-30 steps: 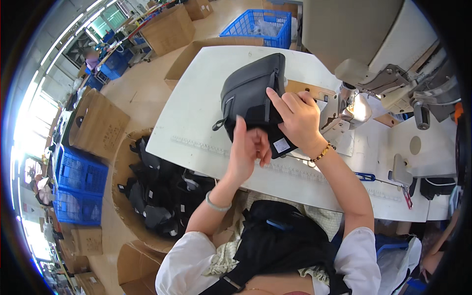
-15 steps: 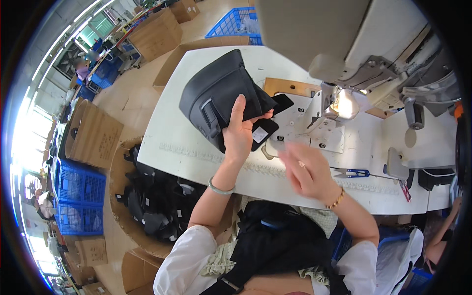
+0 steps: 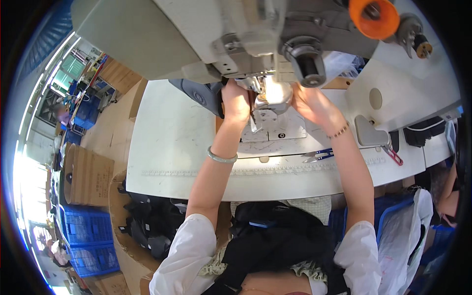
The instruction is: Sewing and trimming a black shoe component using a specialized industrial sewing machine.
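Beneath the sewing machine [image 3: 162,39] head, my left hand [image 3: 236,102] grips a black bag piece [image 3: 199,93], whose grey-black side sticks out to the left of it. Most of its fingers are hidden behind the machine head. My right hand [image 3: 313,104] reaches up on the other side of the lit needle area [image 3: 273,93]. Its fingertips are lost behind the presser parts and glare, so what they touch cannot be seen. The metal stitch plate [image 3: 280,127] lies between my wrists.
Blue-handled thread snips [image 3: 318,155] and a red-handled tool [image 3: 393,155] lie on the white table [image 3: 167,142]. A ruler strip [image 3: 196,172] runs along its front. At lower left stands a cardboard box [image 3: 118,211] of black pieces, beside blue crates [image 3: 91,231].
Both hands have moved forward under the machine head, the left taking the black bag piece with it. The right hand has gone from the table front to beside the needle. My view has shifted.
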### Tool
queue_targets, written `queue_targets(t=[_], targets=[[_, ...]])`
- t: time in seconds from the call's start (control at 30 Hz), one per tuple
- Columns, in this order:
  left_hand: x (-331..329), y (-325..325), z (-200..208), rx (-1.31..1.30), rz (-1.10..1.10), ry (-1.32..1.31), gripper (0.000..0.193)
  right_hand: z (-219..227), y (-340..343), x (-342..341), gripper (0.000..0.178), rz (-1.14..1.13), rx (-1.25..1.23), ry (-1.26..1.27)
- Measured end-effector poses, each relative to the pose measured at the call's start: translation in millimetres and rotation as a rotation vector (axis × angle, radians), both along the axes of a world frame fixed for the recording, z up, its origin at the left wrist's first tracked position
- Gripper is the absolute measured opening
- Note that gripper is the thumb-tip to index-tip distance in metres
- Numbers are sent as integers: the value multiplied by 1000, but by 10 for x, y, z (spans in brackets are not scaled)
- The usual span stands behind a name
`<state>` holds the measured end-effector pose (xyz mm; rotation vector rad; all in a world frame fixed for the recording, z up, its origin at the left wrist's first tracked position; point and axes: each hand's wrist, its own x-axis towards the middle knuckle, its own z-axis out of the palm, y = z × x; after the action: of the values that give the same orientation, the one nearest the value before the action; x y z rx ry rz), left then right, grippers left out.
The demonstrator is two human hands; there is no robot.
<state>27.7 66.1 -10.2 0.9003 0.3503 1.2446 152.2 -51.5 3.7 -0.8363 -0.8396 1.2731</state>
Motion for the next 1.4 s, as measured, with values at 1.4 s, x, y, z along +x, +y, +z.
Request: queue_targets(t=[1.4], targets=[[-126, -427, 71, 286, 229, 293, 21, -44, 280, -542, 14, -852, 334, 21]])
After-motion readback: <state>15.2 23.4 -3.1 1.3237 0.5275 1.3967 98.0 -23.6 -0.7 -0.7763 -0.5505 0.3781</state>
